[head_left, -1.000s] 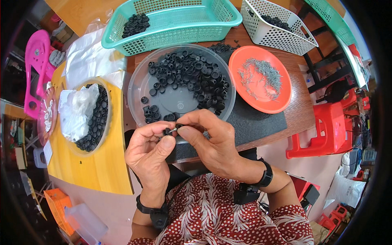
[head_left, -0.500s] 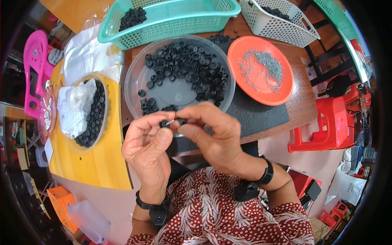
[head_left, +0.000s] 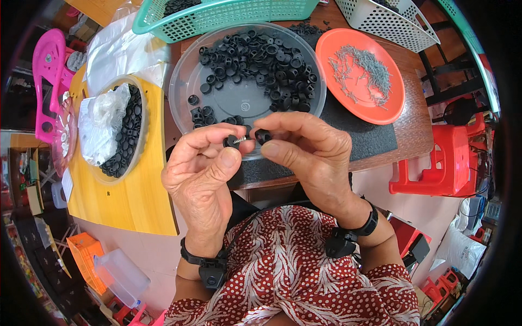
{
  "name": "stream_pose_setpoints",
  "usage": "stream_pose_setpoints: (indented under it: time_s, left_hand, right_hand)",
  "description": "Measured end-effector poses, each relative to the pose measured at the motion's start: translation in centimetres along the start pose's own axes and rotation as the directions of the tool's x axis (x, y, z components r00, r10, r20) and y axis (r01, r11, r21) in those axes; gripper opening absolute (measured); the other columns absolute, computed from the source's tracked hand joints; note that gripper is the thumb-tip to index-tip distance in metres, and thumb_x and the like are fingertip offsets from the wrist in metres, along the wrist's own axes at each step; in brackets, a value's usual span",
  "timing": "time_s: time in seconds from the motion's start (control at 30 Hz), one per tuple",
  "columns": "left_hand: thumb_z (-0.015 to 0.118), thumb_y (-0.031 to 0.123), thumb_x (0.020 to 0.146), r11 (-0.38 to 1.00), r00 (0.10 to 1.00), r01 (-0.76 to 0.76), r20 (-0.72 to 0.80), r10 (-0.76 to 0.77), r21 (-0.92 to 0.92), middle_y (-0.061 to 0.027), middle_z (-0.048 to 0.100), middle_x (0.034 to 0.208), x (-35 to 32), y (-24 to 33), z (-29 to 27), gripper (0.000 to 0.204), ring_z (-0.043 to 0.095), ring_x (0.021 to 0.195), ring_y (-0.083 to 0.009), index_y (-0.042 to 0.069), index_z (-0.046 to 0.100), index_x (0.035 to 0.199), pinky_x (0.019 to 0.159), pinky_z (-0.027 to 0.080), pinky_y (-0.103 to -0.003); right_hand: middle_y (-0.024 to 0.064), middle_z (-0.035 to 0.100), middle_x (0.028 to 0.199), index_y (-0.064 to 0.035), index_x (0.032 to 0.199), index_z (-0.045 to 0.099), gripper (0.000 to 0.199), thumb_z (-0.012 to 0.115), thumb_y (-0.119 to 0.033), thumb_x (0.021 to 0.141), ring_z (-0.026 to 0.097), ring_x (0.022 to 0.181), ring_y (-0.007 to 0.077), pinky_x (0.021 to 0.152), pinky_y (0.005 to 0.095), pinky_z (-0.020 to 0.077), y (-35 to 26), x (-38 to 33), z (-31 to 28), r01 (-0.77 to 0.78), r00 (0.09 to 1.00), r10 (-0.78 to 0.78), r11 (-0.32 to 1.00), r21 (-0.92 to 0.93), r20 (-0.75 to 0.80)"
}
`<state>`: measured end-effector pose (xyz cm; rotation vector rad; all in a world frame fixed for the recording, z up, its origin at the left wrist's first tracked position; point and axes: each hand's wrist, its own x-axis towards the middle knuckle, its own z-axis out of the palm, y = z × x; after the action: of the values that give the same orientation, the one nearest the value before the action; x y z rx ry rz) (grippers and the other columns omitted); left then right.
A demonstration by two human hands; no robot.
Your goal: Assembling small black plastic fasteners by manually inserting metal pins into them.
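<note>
Between thumb and fingers, my left hand pinches a small round black plastic part. A thin metal spring sticks out of that part toward the right. My right hand pinches another small black plastic cap, a short gap away from the spring's end. Both hands are held over the near rim of a clear round tub, which contains many loose black plastic caps. To the right, an orange-red plate carries a heap of small metal springs.
A green basket and a white basket stand at the back. Left, a yellow board bears another tub of black parts with a plastic bag. A black mat lies under the plate; a red stool stands at right.
My hands have moved apart, my right hand shifting right with its cap, so the spring on the left part now shows. The whole view has shifted, with the table's contents sitting higher.
</note>
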<state>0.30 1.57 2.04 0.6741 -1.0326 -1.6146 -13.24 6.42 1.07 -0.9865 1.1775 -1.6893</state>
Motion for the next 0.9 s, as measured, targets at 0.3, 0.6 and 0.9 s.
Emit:
stream_pose_setpoints:
  time_s: [0.3,0.6,0.9]
  left_hand:
    - [0.071,0.0,0.072,0.984,1.0,-0.005,-0.021,0.009,0.175,-0.0126,0.062,0.087,-0.3,0.0,0.1,0.028,0.06,0.07,-0.0174,-0.006,0.059,0.095,0.069,0.05,-0.026]
    - [0.07,-0.007,0.072,0.962,0.999,-0.026,-0.011,0.03,0.273,-0.0035,0.058,0.083,-0.4,0.5,0.9,0.026,0.055,0.074,-0.0073,-0.005,0.06,0.096,0.068,0.045,-0.018]
    - [0.071,-0.007,0.07,0.897,0.997,-0.078,0.021,0.077,0.434,-0.0017,0.056,0.082,-0.3,0.4,0.9,0.024,0.049,0.07,-0.0054,-0.004,0.062,0.092,0.064,0.042,-0.017]
  right_hand:
    - [0.0047,0.065,0.089,0.0,0.105,0.063,0.023,0.059,0.001,0.082,0.061,0.077,0.0086,0.061,0.0202,0.0475,-0.8,0.6,-1.3,-0.245,0.969,0.235,0.952,0.184,0.075]
    - [0.004,0.063,0.083,0.0011,0.1,0.062,0.018,0.059,0.0,0.083,0.055,0.068,0.0065,0.059,0.0193,0.0447,-0.5,0.6,-1.2,-0.281,0.959,0.262,0.924,0.26,0.104]
    - [0.0034,0.063,0.081,0.0005,0.098,0.062,0.017,0.058,-0.001,0.082,0.055,0.07,0.0063,0.059,0.0195,0.0439,-0.4,0.6,-1.2,-0.303,0.952,0.282,0.924,0.231,0.122]
